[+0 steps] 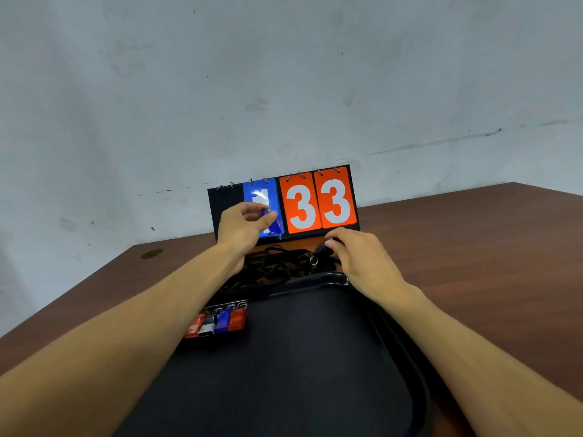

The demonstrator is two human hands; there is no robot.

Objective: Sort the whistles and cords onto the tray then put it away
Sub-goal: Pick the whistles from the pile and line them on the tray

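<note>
A black tray [315, 373] lies in front of me on the brown table. Several whistles [217, 323], red, black and blue, sit in a row at its far left corner, each with a metal ring. Beyond the tray lies a tangle of black cords [274, 263]. My left hand [243, 225] is raised above the cords and pinches a blue whistle [273, 220] in front of the scoreboard. My right hand [356, 257] rests at the right end of the tangle, fingers closed on a black whistle or cord end [325, 247] with a metal ring [313, 260].
A flip scoreboard [303, 203] stands behind the cords against the grey wall, showing a blue 1 and orange 33. The table's edge [79, 279] runs diagonally on the left. Bare table surface [473, 247] extends to the right of the tray.
</note>
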